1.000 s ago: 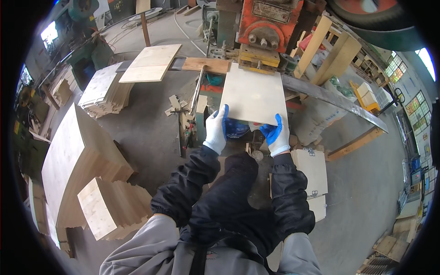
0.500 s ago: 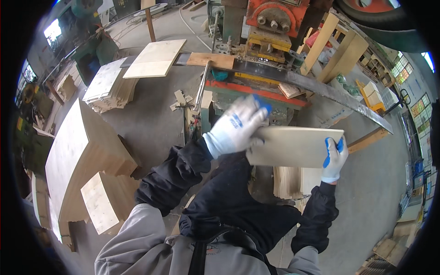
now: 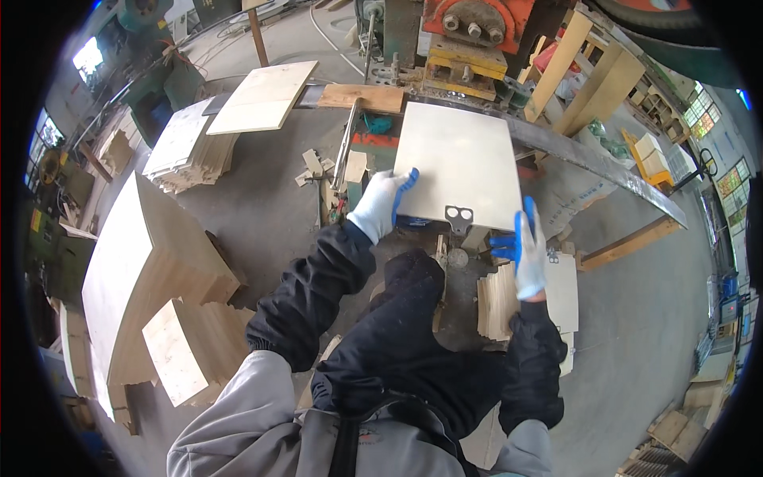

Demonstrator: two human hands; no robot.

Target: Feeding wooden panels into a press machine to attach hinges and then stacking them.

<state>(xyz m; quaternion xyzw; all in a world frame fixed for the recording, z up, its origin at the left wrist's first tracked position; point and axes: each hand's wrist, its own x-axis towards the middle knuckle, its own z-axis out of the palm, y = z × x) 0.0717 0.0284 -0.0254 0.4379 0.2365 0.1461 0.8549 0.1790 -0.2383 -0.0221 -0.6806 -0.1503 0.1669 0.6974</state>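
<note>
A pale, roughly square wooden panel (image 3: 457, 155) lies over the front of the machine, its far edge near the yellow press block (image 3: 465, 65). My left hand (image 3: 383, 203), in a white glove with blue coating, grips the panel's near left edge, thumb on top and the other fingers hidden. By the near right corner is my right hand (image 3: 528, 250), fingers stretched forward along the right edge and thumb out to the left. A dark metal piece with two round holes (image 3: 458, 218) shows at the panel's near edge.
The red machine (image 3: 477, 28) stands ahead, with a long metal rail (image 3: 596, 155) running across its front. Another panel (image 3: 262, 97) rests on the rail's left part. Stacked boards stand left (image 3: 187, 151), nearer left (image 3: 151, 270) and beside my right knee (image 3: 497, 302).
The panel has gone from tilted in my right hand to flat at the machine front. My left hand has come onto its left edge; my right hand has loosened and shifted left.
</note>
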